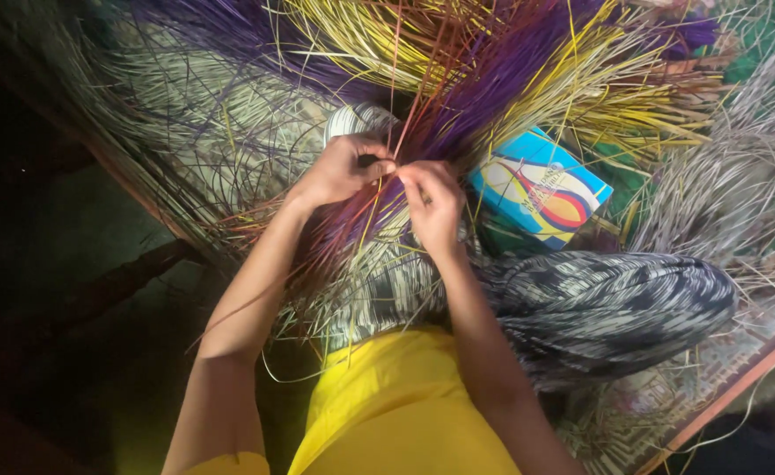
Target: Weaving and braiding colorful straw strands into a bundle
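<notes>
The person sits on a woven straw mat (229,132) that covers a low platform with a reddish wooden edge (731,387); off its left side the room falls away into near darkness, with only a dim greenish floor (71,237) showing. Loose heaps of dyed straw are spread all over the mat: long purple strands (493,79) fanned out in the middle, yellow strands (361,35) above and to the right, pale grey ones (739,176) piled on the right. Both hands meet just in front of the knees, over a thin bundle of purple and reddish straw strips (365,211) that runs down across the lap. The left hand (343,167) is curled nearly closed, fingers and thumb pinching the strips; the right hand (434,202) is likewise closed around them, fingertips touching the left hand's. A flat blue cardboard box with a coloured swirl (539,189) lies just to the right of the hands on the straw. The lap is covered in black-and-white patterned cloth (616,308), with a yellow shirt (396,405) below.
</notes>
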